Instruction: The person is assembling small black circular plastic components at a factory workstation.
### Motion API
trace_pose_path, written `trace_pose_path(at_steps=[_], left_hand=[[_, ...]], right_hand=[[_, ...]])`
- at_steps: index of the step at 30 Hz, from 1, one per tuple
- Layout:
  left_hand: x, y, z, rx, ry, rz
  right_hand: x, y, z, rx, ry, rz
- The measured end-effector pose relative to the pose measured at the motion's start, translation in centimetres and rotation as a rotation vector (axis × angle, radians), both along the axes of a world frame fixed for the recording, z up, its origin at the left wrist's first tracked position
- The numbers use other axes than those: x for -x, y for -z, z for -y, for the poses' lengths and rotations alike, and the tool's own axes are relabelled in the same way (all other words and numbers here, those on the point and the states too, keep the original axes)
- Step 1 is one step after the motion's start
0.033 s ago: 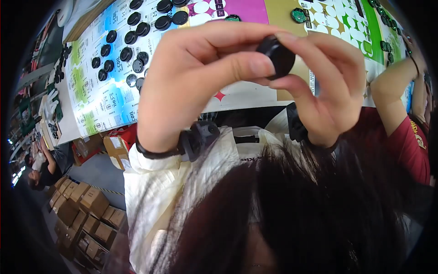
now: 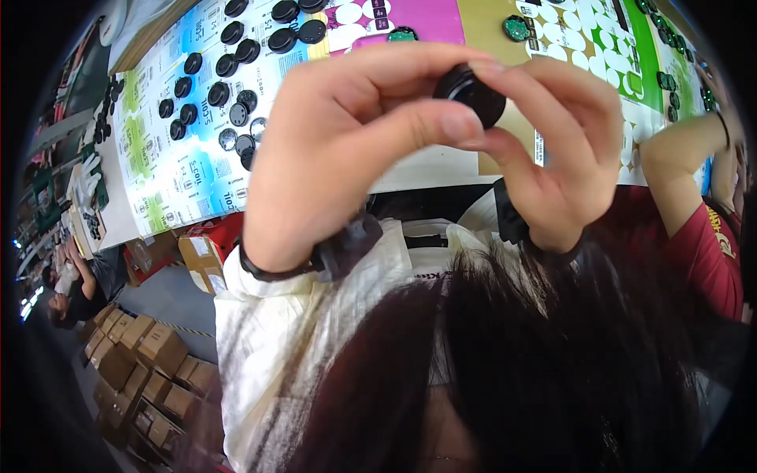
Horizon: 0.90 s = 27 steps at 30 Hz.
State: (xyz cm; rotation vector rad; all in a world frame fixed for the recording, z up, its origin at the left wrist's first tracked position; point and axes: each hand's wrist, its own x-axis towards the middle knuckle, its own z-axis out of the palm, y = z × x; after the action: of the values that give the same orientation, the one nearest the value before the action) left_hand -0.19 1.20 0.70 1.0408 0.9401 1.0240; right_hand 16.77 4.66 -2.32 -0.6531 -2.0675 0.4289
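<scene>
Both my hands are raised over the near edge of the worktable, pinching one black round cap-like part [image 2: 479,96] between them. My left hand [image 2: 327,150] closes on its left side, thumb at the lower front and index finger stretched across the top. My right hand [image 2: 564,146] grips the right side with thumb and fingertips. The part is tilted, with a ridged rim at its upper left; fingers cover some of its edge. Farther left on the table lie several similar black round parts [image 2: 247,52]. Behind my hands lies a round green circuit board [image 2: 402,35].
Printed coloured sheets cover the worktable [image 2: 122,209]. Another green round board [image 2: 516,28] lies farther right. A co-worker's arm [image 2: 684,150] reaches over the table at the right. Cardboard boxes [image 2: 162,347] are stacked on the left, and another person [image 2: 83,280] is beyond.
The black part has shifted slightly left and turned, so its ridged rim shows more. My right hand has moved a little left with it; my left hand's wrist has turned slightly.
</scene>
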Motion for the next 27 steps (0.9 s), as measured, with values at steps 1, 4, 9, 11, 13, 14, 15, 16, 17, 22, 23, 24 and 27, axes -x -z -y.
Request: trace_pose_path(at_steps=[1, 4, 9, 11, 13, 14, 15, 16, 17, 22, 23, 24, 27], left_hand=[[-1.0, -0.6, 0.6, 0.010, -0.095, -0.061], [-2.0, -0.6, 0.8, -0.080, -0.215, -0.194], [-1.6, 0.8, 1.4, -0.343, -0.265, -0.480], [-1.2, 1.3, 1.5, -0.379, -0.280, -0.559], [-0.7, 2.1, 1.3, -0.384, -0.411, -0.523], [-0.3, 2.5, 0.9, -0.388, -0.474, -0.500], [0.3, 2.0, 0.4, -0.395, -0.466, -0.492], [1.9, 1.9, -0.5, -0.195, -0.314, -0.453], [3.9, 2.2, -1.5, 0.003, -0.159, -0.408], [18.4, 5.4, -5.9, -0.055, -0.558, -0.868], [20.8, 6.5, -7.7, -0.085, -0.685, -1.078], [25.4, 9.0, -9.6, -0.149, -0.608, -1.318], [28.7, 11.5, -10.3, -0.225, -0.517, -1.593]], right_hand=[[0.0, 0.6, -0.2, -0.015, -0.025, -0.061], [0.7, 1.6, 0.0, -0.054, -0.092, -0.192], [2.6, 1.5, 2.0, 0.619, -0.163, -0.560], [3.2, 1.5, 2.1, 0.801, -0.169, -0.594], [4.1, 1.6, 1.4, 0.885, -0.200, -0.564], [4.6, 1.7, 0.9, 0.966, -0.214, -0.528], [4.6, 1.4, 0.7, 1.038, -0.209, -0.495], [5.1, 1.9, 0.2, 1.042, -0.205, -0.497], [5.9, 2.5, -0.5, 0.905, -0.193, -0.323], [11.1, 3.4, -0.4, 0.276, -0.201, 0.315], [11.9, 4.3, -0.3, 0.199, -0.256, 0.367], [12.5, 4.9, -0.2, 0.118, -0.308, 0.420], [14.4, 7.0, 0.1, 0.090, -0.362, 0.513]])
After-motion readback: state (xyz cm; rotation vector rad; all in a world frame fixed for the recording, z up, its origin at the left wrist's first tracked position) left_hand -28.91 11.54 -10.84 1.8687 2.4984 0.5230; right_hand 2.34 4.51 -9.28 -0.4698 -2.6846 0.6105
